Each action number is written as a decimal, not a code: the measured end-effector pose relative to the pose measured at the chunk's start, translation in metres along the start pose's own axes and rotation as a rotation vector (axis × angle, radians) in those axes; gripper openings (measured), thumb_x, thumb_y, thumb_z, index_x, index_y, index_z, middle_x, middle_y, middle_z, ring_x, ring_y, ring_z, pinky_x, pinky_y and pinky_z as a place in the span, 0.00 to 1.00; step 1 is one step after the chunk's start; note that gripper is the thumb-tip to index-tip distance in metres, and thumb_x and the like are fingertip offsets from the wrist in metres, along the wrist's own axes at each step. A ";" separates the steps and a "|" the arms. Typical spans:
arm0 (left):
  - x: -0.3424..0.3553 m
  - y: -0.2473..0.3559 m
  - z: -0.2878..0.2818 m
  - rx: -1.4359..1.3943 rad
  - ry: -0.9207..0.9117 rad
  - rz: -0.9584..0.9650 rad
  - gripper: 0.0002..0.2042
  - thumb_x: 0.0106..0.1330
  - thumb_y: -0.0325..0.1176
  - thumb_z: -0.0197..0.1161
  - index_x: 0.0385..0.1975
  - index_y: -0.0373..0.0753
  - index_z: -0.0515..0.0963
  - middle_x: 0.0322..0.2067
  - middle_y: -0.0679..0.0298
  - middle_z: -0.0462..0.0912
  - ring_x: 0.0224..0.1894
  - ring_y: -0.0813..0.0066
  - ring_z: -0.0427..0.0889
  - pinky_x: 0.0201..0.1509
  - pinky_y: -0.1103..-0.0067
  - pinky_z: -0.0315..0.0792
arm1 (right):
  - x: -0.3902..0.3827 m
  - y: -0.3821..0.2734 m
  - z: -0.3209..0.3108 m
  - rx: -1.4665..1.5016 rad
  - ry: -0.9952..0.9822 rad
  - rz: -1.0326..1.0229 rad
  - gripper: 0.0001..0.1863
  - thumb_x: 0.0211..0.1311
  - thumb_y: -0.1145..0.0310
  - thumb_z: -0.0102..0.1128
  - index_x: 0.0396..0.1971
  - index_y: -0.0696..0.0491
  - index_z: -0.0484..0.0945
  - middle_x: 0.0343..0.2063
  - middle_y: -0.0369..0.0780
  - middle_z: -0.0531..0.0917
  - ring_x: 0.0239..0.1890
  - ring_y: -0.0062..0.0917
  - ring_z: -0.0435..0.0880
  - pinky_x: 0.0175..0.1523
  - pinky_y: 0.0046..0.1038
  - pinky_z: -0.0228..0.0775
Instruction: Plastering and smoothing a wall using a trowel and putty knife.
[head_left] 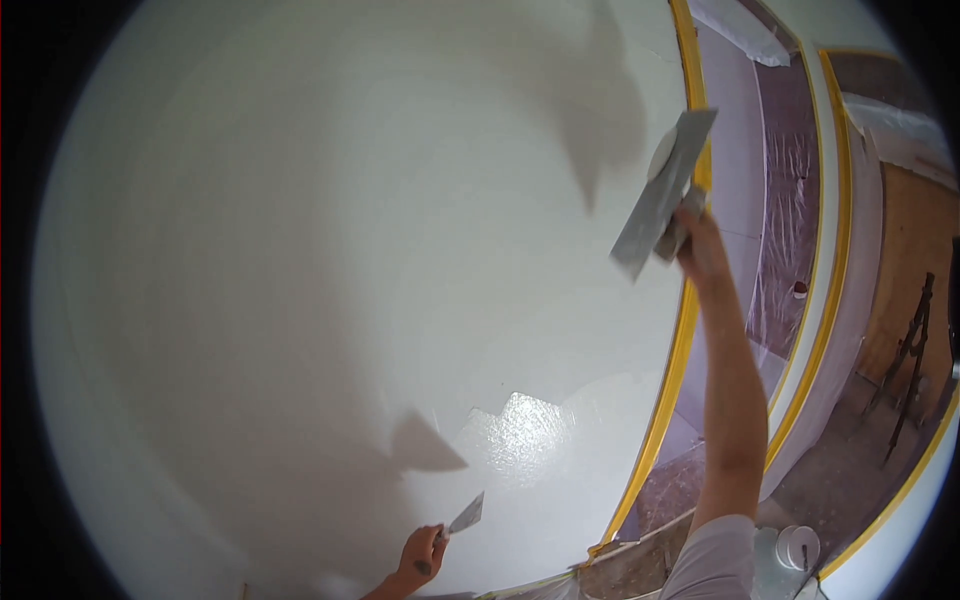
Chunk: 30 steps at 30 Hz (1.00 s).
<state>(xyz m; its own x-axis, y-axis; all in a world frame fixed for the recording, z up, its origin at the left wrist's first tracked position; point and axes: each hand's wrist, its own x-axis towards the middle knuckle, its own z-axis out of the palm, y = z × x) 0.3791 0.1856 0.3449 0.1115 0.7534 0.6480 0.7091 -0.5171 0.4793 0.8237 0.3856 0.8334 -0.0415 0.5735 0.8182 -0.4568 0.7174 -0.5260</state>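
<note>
Right hand (700, 245): clamped on the grip of the trowel.
Trowel (660, 200): up and left of the right hand, blade tilted, overlapping the tape (668, 390) in view; contact with the wall (400, 250) cannot be told.
Left hand (420, 555): clamped on the handle of the knife, well below the right hand.
Knife (467, 514): just beyond the left hand, pointing up and right.
Glossy patch (520, 438): on the wall, up and right of the left hand.
Blade control: the trowel should probably meet the wall at a shallow angle, under even pressure.
Tape margin: lighter pressure beside the tape should avoid ridges or lifting.
Knife control: its corner is best kept off the glossy patch.
</note>
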 end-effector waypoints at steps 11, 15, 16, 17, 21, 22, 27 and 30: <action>-0.150 0.021 -0.017 0.051 0.261 -0.441 0.10 0.67 0.32 0.53 0.42 0.32 0.72 0.33 0.55 0.76 0.36 0.58 0.75 0.40 0.71 0.69 | 0.111 -0.059 0.041 -0.511 0.256 -0.098 0.08 0.58 0.69 0.61 0.29 0.59 0.77 0.20 0.41 0.80 0.19 0.24 0.80 0.24 0.25 0.77; -0.186 0.022 -0.014 -0.035 0.267 -0.569 0.10 0.66 0.32 0.55 0.42 0.33 0.72 0.32 0.55 0.76 0.36 0.58 0.75 0.40 0.71 0.70 | 0.147 -0.070 0.158 -0.667 -0.006 -0.173 0.09 0.57 0.68 0.60 0.26 0.60 0.77 0.19 0.40 0.79 0.18 0.24 0.79 0.22 0.25 0.73; -0.191 0.018 -0.017 -0.022 0.260 -0.567 0.10 0.66 0.32 0.55 0.42 0.33 0.72 0.32 0.55 0.76 0.35 0.58 0.75 0.39 0.71 0.70 | 0.136 -0.060 0.175 -0.681 0.037 -0.216 0.11 0.57 0.67 0.61 0.25 0.60 0.76 0.19 0.40 0.79 0.18 0.24 0.78 0.22 0.25 0.72; -0.195 0.019 -0.007 -0.040 0.263 -0.578 0.10 0.66 0.32 0.55 0.42 0.33 0.72 0.32 0.55 0.76 0.35 0.58 0.76 0.39 0.71 0.70 | 0.138 -0.060 0.199 -0.698 -0.019 -0.249 0.12 0.57 0.67 0.61 0.25 0.61 0.76 0.18 0.40 0.78 0.18 0.24 0.78 0.21 0.26 0.70; -0.207 0.036 0.057 -0.084 0.259 -0.587 0.10 0.65 0.32 0.56 0.41 0.34 0.72 0.32 0.54 0.77 0.35 0.58 0.76 0.39 0.70 0.70 | 0.113 -0.087 0.246 -0.857 -0.194 -0.367 0.15 0.51 0.64 0.62 0.20 0.64 0.77 0.15 0.42 0.78 0.15 0.25 0.77 0.24 0.30 0.71; -0.211 0.043 0.078 -0.093 0.258 -0.582 0.10 0.65 0.32 0.57 0.41 0.34 0.72 0.32 0.54 0.77 0.35 0.58 0.76 0.39 0.70 0.70 | 0.105 -0.093 0.257 -0.966 -0.186 -0.434 0.14 0.53 0.65 0.62 0.21 0.64 0.76 0.15 0.41 0.77 0.15 0.24 0.76 0.23 0.28 0.70; -0.238 0.096 0.185 -0.128 0.281 -0.596 0.11 0.64 0.32 0.58 0.41 0.35 0.71 0.31 0.54 0.77 0.34 0.58 0.77 0.39 0.70 0.71 | 0.050 -0.120 0.282 -1.245 -0.274 -0.633 0.17 0.43 0.63 0.60 0.26 0.64 0.79 0.23 0.52 0.82 0.31 0.40 0.84 0.39 0.36 0.76; -0.266 0.149 0.265 -0.130 0.314 -0.631 0.11 0.63 0.32 0.59 0.41 0.35 0.71 0.31 0.54 0.77 0.34 0.58 0.78 0.38 0.70 0.71 | -0.023 -0.127 0.257 -1.262 -0.300 -0.776 0.18 0.43 0.65 0.59 0.33 0.62 0.80 0.33 0.53 0.83 0.40 0.43 0.83 0.46 0.38 0.75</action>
<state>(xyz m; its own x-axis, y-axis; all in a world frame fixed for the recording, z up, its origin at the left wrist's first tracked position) 0.6391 0.0157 0.0872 -0.5120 0.7827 0.3539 0.4813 -0.0799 0.8729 0.6543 0.1799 0.9413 -0.4012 -0.0833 0.9122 0.5836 0.7443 0.3246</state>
